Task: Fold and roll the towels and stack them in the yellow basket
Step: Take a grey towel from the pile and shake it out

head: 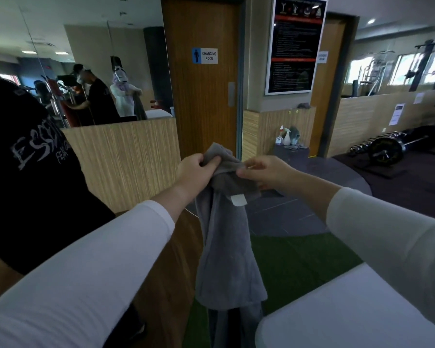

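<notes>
Grey towel (226,247), held up in both hands in front of the wooden door (204,101).

The left hand (196,172) gripped a bunched top corner and the right hand (264,173) pinched the edge just beside it, equally near. Both were level with the door's foot. The towel hung straight down below them, long axis vertical, its white tag (238,200) unreadable. The door's sign (204,56) read "CHANGING ROOM". No yellow basket showed.
</notes>
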Demonstrator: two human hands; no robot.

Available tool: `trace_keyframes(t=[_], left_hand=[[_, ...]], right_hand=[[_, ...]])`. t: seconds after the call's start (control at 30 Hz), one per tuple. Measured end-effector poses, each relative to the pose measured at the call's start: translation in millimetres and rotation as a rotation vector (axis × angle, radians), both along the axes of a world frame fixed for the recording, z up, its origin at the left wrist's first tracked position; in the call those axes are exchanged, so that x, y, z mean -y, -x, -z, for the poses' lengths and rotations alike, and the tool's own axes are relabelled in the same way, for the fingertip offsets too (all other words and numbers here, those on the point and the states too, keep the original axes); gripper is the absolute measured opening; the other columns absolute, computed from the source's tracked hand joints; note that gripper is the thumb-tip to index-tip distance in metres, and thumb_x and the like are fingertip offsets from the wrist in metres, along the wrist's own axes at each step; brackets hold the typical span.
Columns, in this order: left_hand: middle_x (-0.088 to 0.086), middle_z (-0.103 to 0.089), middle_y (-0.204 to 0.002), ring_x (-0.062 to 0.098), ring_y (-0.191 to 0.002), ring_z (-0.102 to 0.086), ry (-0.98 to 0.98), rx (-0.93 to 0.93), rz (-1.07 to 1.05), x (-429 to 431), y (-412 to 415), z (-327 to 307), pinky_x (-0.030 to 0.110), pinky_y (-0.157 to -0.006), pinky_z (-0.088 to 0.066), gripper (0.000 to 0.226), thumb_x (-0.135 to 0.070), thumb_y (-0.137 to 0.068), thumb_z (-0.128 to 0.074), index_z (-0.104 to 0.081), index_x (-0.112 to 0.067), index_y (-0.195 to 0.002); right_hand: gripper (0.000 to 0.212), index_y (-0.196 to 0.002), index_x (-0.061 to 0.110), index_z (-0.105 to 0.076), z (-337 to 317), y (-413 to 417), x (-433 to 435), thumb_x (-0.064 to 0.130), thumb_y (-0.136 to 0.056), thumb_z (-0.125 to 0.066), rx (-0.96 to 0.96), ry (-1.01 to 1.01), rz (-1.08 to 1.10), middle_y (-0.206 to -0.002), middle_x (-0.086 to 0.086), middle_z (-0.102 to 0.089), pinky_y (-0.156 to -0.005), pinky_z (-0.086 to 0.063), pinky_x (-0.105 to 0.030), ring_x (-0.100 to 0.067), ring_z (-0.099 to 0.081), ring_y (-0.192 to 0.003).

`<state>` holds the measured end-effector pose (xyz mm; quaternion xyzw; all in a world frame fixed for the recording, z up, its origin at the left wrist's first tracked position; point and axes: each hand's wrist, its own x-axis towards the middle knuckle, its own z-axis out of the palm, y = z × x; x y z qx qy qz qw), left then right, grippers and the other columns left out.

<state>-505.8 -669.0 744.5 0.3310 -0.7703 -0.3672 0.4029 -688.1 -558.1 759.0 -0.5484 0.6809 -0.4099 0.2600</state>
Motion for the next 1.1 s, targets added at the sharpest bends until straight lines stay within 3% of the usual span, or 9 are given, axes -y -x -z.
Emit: trace_keyframes(t=[0.1, 0.17, 0.3, 0.43, 0.6, 0.77, 0.93, 1.03, 1.1], left_hand=[[0.004, -0.069, -0.085, 0.017, -0.081, -0.067, 0.033, 0.011, -0.038, 4, -3, -7, 0.031, -0.069, -0.056, 0.032, -0.045, -0.093, -0.061, -0.068, -0.013, -0.089], [0.001, -0.067, -0.082, 0.014, -0.079, -0.065, 0.069, 0.031, -0.060, 5, -5, -7, 0.025, -0.065, -0.051, 0.028, -0.043, -0.092, -0.064, -0.067, -0.015, -0.087], [-0.008, -0.066, -0.096, 0.006, -0.093, -0.062, 0.108, 0.021, -0.051, 8, -6, -3, 0.018, -0.075, -0.049, 0.024, -0.038, -0.092, -0.065, -0.067, -0.019, -0.105], [-0.010, -0.066, -0.104, 0.003, -0.099, -0.061, 0.122, 0.067, 0.083, 4, -2, -3, 0.022, -0.084, -0.051, 0.035, -0.046, -0.089, -0.066, -0.066, -0.022, -0.113], [-0.009, -0.066, -0.111, 0.007, -0.105, -0.061, 0.051, 0.188, 0.226, -4, 8, 9, 0.031, -0.094, -0.051, 0.042, -0.049, -0.087, -0.067, -0.065, -0.021, -0.119], [-0.003, -0.066, -0.093, 0.015, -0.090, -0.063, 0.095, 0.161, 0.232, -10, 15, 12, 0.032, -0.084, -0.052, 0.020, -0.030, -0.100, -0.053, -0.067, -0.017, -0.101], [0.003, -0.062, -0.091, 0.024, -0.090, -0.063, -0.013, 0.016, 0.086, 6, 9, 7, 0.038, -0.080, -0.055, 0.021, -0.032, -0.103, -0.045, -0.062, -0.021, -0.095], [0.005, -0.063, -0.090, 0.021, -0.086, -0.063, 0.040, 0.011, 0.032, 17, 3, 4, 0.034, -0.077, -0.053, 0.024, -0.033, -0.102, -0.046, -0.063, -0.018, -0.096], [0.003, -0.061, -0.086, 0.016, -0.080, -0.060, 0.070, 0.024, 0.013, 20, 2, 5, 0.030, -0.072, -0.051, 0.024, -0.031, -0.103, -0.046, -0.063, -0.017, -0.095]], right_hand=[[0.012, -0.092, 0.026, -0.068, 6, 1, 1, 0.038, -0.088, -0.071, -0.095, 0.097, 0.067, -0.097, 0.001, -0.069, -0.085, -0.058, -0.037, -0.019, -0.067, -0.096], [0.007, -0.089, 0.027, -0.069, 4, 1, 1, 0.034, -0.090, -0.069, -0.082, 0.193, 0.109, -0.092, 0.003, -0.068, -0.074, -0.055, -0.026, -0.016, -0.066, -0.092], [0.006, -0.088, 0.028, -0.072, -19, 5, -1, 0.034, -0.090, -0.070, -0.094, 0.297, 0.115, -0.086, 0.009, -0.071, -0.060, -0.047, -0.008, 0.001, -0.066, -0.077], [0.014, -0.089, 0.024, -0.074, -27, 8, 9, 0.038, -0.087, -0.072, -0.278, 0.219, 0.067, -0.086, 0.008, -0.072, -0.072, -0.050, -0.019, -0.003, -0.067, -0.082], [0.021, -0.088, 0.020, -0.077, -17, 3, 16, 0.039, -0.081, -0.077, -0.201, 0.242, 0.033, -0.082, 0.010, -0.072, -0.068, -0.048, -0.017, -0.002, -0.066, -0.079], [0.022, -0.082, 0.023, -0.076, -23, 3, 20, 0.045, -0.077, -0.078, -0.092, 0.236, 0.007, -0.084, 0.005, -0.073, -0.073, -0.051, -0.024, -0.011, -0.068, -0.085], [0.020, -0.094, 0.026, -0.075, -22, 19, 10, 0.037, -0.079, -0.080, -0.057, 0.085, -0.074, -0.089, 0.008, -0.075, -0.075, -0.056, -0.023, -0.010, -0.070, -0.087], [0.015, -0.096, 0.024, -0.074, -15, 25, 6, 0.029, -0.083, -0.078, -0.080, -0.057, -0.136, -0.088, 0.010, -0.074, -0.065, -0.051, -0.013, 0.000, -0.069, -0.081], [0.012, -0.096, 0.022, -0.074, -12, 27, 7, 0.026, -0.085, -0.076, -0.073, -0.070, -0.145, -0.092, 0.007, -0.074, -0.071, -0.055, -0.017, -0.004, -0.070, -0.085]])
